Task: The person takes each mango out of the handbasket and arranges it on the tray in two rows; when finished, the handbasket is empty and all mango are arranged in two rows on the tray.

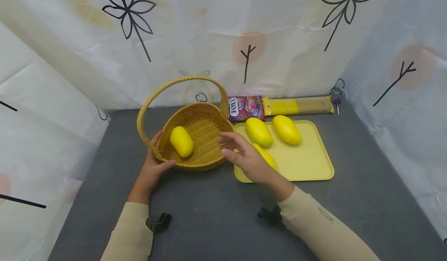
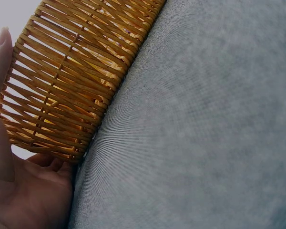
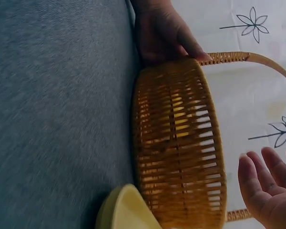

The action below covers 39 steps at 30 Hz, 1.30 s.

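Observation:
My left hand [image 1: 151,170] grips the left side of a woven basket [image 1: 209,137], thumb at the front rim and fingers around the outer wall. In the left wrist view that hand [image 2: 33,191] lies against the wicker wall [image 2: 71,76]. One yellow mango [image 1: 181,141] lies inside the basket, toward the left. My right hand [image 1: 246,158] hovers by the basket's right rim, fingers loosely bent and holding nothing. It partly hides a mango [image 1: 266,157] on the yellow tray [image 1: 307,162]. Two more mangoes, one [image 1: 259,132] beside the other [image 1: 287,130], lie at the tray's back.
Behind the tray lie a purple Fox's candy bag [image 1: 245,108], a long yellow pack [image 1: 298,106] and a small purple-headed item [image 1: 336,104]. The basket's tall handle [image 1: 190,78] arches over it. A printed white curtain [image 1: 286,59] borders the grey table [image 1: 209,218].

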{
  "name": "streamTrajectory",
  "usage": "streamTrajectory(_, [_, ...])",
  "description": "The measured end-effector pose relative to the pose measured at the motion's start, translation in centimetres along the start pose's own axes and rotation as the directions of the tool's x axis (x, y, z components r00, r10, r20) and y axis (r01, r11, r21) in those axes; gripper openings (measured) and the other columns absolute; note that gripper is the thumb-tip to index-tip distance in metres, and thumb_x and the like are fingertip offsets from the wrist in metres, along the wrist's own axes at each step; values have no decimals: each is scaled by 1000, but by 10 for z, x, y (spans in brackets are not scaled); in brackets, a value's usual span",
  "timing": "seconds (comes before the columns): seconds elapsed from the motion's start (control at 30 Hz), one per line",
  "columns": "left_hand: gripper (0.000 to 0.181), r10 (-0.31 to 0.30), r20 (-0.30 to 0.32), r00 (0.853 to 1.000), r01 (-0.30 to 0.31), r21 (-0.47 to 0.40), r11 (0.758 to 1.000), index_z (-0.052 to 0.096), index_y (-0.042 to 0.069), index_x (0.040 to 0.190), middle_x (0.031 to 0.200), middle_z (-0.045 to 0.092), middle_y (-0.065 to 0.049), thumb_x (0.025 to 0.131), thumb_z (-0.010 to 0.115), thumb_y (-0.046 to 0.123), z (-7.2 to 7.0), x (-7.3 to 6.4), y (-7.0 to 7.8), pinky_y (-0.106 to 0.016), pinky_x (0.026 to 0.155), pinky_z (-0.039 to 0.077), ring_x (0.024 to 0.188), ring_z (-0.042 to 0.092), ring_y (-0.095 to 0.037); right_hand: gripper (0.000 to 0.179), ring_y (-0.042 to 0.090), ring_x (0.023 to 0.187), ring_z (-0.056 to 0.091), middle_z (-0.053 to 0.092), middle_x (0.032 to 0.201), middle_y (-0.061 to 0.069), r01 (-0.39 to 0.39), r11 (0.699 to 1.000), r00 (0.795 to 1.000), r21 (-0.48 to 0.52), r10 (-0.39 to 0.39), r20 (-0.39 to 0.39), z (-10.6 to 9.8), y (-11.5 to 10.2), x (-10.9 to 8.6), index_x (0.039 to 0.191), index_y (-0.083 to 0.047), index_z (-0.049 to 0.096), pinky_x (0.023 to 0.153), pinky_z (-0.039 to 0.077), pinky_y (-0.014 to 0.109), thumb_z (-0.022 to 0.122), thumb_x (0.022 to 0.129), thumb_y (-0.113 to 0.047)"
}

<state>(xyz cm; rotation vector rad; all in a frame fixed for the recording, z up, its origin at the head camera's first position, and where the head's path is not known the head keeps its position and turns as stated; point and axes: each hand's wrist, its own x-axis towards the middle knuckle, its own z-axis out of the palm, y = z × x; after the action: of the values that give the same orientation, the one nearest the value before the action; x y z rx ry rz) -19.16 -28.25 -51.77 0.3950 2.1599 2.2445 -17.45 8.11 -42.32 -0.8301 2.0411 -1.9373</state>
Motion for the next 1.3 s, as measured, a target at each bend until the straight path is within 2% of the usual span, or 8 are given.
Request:
streamTrajectory(0.13, [105,5,-4,1000,-5,7,1000,16,26,176,178,15,-12,98,77,-9,-1,-1,1,-25,112,40,154,28,-31,76,33,139,55,56,150,12,-33,999,999,3,33,-5,16,3,21,162,-7,45,111,49,47,70,106,-52])
streamTrajectory(0.27, [105,6,-9,1000,-6,17,1000,18,27,176,177,18,-12,98,76,-9,-2,1,2,-25,110,42,151,32,-30,71,26,136,58,56,150,9,-49,998,999,-28,49,-16,32,6,43,161,-10,46,109,51,43,74,105,-43])
streamTrajectory(0.43, [104,13,-4,1000,-13,32,999,18,28,176,177,19,-12,98,76,-8,-2,3,4,-25,108,44,149,34,-33,68,33,137,57,55,150,13,-61,993,998,-106,59,-17,46,13,66,161,-10,46,110,50,49,76,105,-33])
streamTrajectory(0.6, [103,19,12,1000,-20,35,999,16,27,176,175,21,-14,99,73,-11,-1,4,6,-26,108,46,147,37,-32,76,38,137,56,54,153,18,-88,973,996,-213,86,-18,55,22,88,161,-6,46,108,51,52,78,102,-41])
streamTrajectory(0.83, [103,19,32,999,-19,6,1000,15,27,176,175,20,-17,99,71,-13,-1,3,7,-28,108,48,147,39,-28,76,31,138,53,52,157,12,-131,915,991,-381,133,-20,66,31,113,162,-8,47,110,48,44,77,102,-44])
streamTrajectory(1.07, [103,18,36,999,-17,-30,999,15,26,176,175,19,-18,99,70,-15,0,3,3,-28,107,48,147,40,-25,77,23,129,53,50,155,10,-191,871,980,-454,196,-35,69,41,128,162,-9,47,105,49,40,79,101,-43])
streamTrajectory(1.2, [103,19,34,999,-17,-43,999,16,26,176,175,19,-18,98,70,-16,1,3,2,-29,106,49,146,41,-25,81,19,123,51,51,153,10,-185,815,976,-549,217,-6,72,49,134,163,-8,46,99,50,34,82,99,-41])
streamTrajectory(1.3, [104,21,28,999,-19,-45,999,17,26,176,175,20,-19,97,71,-16,1,3,1,-28,105,50,145,42,-26,82,20,123,50,51,153,10,-177,766,972,-618,233,11,74,52,136,163,-7,44,102,48,35,84,98,-37])
